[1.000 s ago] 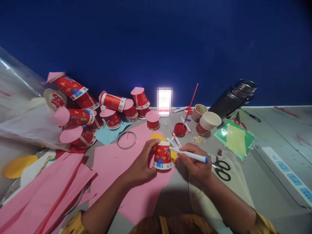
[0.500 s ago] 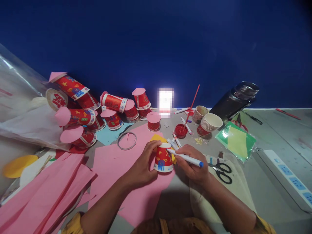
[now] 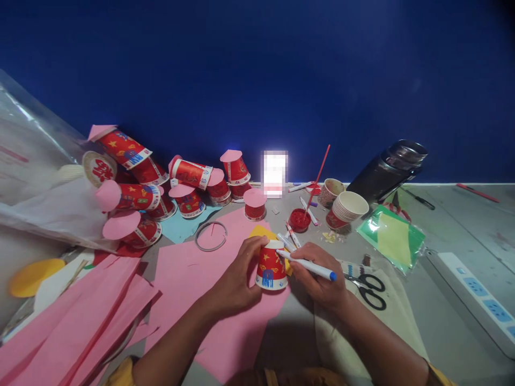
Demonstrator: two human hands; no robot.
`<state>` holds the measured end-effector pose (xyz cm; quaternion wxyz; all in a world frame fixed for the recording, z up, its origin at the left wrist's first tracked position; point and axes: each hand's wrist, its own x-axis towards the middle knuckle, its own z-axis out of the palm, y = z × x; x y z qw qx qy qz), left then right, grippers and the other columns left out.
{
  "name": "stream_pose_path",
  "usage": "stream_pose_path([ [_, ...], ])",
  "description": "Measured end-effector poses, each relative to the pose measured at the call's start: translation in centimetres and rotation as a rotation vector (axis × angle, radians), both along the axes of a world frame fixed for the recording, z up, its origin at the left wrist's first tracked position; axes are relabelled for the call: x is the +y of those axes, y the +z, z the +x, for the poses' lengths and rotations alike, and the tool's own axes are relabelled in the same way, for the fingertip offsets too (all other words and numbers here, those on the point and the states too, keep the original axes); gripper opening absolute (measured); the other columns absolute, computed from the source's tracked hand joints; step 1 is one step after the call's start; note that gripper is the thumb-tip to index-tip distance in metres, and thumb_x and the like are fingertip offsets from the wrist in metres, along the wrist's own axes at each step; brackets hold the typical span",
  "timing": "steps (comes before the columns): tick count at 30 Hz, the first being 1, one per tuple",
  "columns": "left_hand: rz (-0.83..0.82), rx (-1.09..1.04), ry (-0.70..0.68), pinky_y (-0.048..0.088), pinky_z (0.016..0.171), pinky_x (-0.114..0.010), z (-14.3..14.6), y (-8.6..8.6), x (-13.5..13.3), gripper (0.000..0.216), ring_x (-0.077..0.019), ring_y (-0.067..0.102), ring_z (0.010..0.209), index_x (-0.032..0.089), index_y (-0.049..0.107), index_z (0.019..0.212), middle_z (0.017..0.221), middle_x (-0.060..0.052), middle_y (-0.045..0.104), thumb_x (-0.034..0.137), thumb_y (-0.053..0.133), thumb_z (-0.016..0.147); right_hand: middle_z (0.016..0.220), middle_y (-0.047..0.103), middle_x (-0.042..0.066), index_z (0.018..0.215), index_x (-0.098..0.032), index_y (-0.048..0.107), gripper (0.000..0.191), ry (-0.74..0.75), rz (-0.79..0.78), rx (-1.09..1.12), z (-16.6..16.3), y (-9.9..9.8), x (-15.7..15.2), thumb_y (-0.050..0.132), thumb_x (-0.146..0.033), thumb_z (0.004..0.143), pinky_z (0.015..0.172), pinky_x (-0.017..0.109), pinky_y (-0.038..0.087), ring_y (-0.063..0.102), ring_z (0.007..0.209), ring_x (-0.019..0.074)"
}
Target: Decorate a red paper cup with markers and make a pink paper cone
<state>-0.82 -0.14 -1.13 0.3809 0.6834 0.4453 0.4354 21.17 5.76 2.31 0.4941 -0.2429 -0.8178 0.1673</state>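
Observation:
A red paper cup stands upside down on a pink paper sheet in front of me. My left hand wraps its fingers round the cup's left side and holds it still. My right hand pinches a white marker with a blue end cap, and its tip touches the cup's right side. Blue marks show low on the cup's front. A yellow paper piece lies just behind the cup.
Several red cups with pink paper tops are piled at the back left. A stack of cups, a red paint pot, loose markers, scissors, green paper and a power strip lie to the right. Pink strips cover the near left.
The marker tip has moved down the cup's right side a little. The left hand keeps the same hold on the cup. The view has tilted slightly.

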Motion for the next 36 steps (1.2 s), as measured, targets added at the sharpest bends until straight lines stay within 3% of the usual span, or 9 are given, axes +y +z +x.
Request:
stream_pose_path([
  [12, -0.011, 0.032, 0.018, 0.031, 0.129, -0.06, -0.03, 0.07, -0.15, 0.09, -0.034, 0.037, 0.152, 0.033, 0.037, 0.152, 0.156, -0.011, 0.04, 0.001, 0.063, 0.072, 0.077, 0.076, 0.004, 0.101, -0.022, 0.069, 0.011, 0.002, -0.007, -0.047, 0.25, 0.53, 0.05, 0.061, -0.016, 0.098, 0.063, 0.031, 0.059, 0.071, 0.066, 0.0191],
  [36, 0.018, 0.02, 0.013, 0.036, 0.127, -0.058, 0.07, 0.09, -0.11, 0.098, -0.0334, 0.038, 0.151, 0.035, 0.037, 0.152, 0.154, -0.01, 0.041, -0.004, 0.059, 0.064, 0.078, 0.077, 0.004, 0.099, -0.024, 0.07, 0.011, -0.024, -0.034, -0.03, 0.12, 0.0, -0.15, 0.06, -0.02, 0.099, 0.064, 0.033, 0.059, 0.072, 0.066, 0.0202],
])
